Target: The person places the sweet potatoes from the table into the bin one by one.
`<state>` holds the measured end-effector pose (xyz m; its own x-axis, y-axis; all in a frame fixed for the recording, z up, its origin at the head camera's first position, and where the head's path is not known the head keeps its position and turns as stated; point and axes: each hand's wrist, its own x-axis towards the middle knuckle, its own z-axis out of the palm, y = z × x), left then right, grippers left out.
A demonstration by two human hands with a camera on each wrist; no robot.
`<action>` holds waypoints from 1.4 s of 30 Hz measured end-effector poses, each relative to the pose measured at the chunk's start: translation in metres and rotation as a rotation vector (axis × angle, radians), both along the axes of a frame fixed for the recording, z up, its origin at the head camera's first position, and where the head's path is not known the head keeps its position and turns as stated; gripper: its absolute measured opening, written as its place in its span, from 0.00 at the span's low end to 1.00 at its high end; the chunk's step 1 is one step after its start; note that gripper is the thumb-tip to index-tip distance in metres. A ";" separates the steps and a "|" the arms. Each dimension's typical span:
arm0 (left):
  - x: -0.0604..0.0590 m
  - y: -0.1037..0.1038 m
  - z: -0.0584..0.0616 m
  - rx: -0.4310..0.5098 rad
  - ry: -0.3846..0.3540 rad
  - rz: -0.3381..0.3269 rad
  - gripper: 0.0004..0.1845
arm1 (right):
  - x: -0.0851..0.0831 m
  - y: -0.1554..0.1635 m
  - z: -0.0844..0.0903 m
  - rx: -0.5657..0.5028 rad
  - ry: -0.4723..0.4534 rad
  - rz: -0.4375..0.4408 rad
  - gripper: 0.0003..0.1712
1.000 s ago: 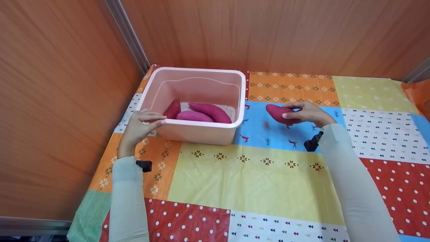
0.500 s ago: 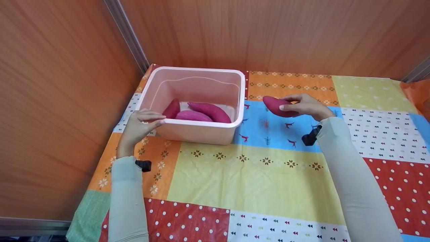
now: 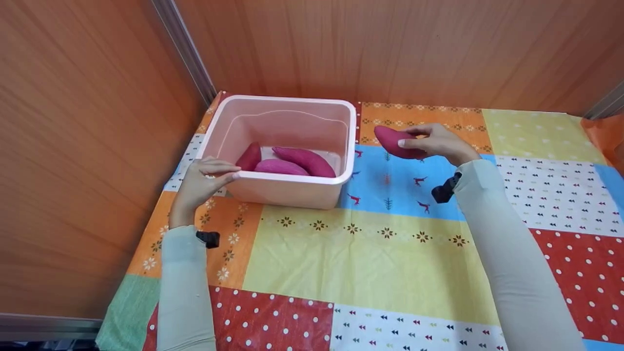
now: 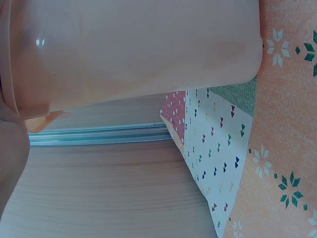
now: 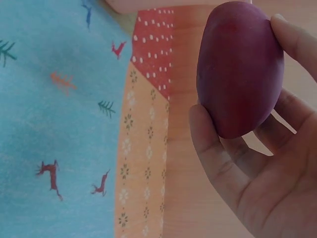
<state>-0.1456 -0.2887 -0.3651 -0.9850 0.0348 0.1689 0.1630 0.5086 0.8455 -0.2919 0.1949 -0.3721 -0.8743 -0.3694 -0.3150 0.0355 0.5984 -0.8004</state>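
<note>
A pink plastic bin [image 3: 287, 192] stands at the back left of the table, with three reddish-purple sweet potatoes [image 3: 307, 161] lying on its floor. My left hand [image 3: 200, 183] grips the bin's front left corner, thumb and fingers on either side of the rim. To the right of the bin, my right hand [image 3: 441, 143] holds another sweet potato [image 3: 392, 141] up above the blue patch of the cloth. In the right wrist view the thumb and fingers curl round this sweet potato [image 5: 240, 69], leaving its near end bare.
A patchwork cloth [image 3: 370, 263] covers the table. Wooden panels [image 3: 390, 48] rise behind the table and along its left side, joined by a metal strip [image 3: 187, 48]. Something orange [image 3: 604, 139] lies at the right edge.
My right hand has lifted the sweet potato off the cloth and carried it up and a little left, closer to the bin. The left hand stays on the rim.
</note>
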 end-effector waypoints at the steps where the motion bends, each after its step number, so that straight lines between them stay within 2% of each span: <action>1: 0.000 0.000 0.000 0.002 0.007 -0.002 0.13 | 0.000 -0.001 0.002 0.004 0.006 0.001 0.40; 5: -0.001 0.001 -0.001 -0.003 0.023 -0.007 0.13 | -0.002 -0.007 0.009 0.021 0.018 0.007 0.41; 11: -0.001 0.001 0.000 -0.002 0.008 -0.009 0.13 | -0.004 -0.016 0.023 0.042 0.016 -0.012 0.44; 19: 0.000 0.003 0.001 -0.029 -0.006 0.013 0.14 | -0.009 -0.028 0.035 0.036 0.067 -0.002 0.40; 22: -0.001 0.002 -0.001 -0.031 -0.008 0.018 0.14 | -0.010 -0.033 0.040 0.032 0.078 0.000 0.40; 31: -0.016 -0.009 -0.024 0.003 -0.015 0.028 0.15 | -0.011 -0.043 0.054 0.016 0.090 0.021 0.38; 36: -0.017 -0.010 -0.026 0.005 -0.027 0.019 0.16 | -0.010 -0.049 0.058 0.015 0.099 0.024 0.38; 42: -0.014 -0.008 -0.022 0.001 -0.035 0.023 0.16 | -0.011 -0.059 0.064 0.013 0.130 0.035 0.38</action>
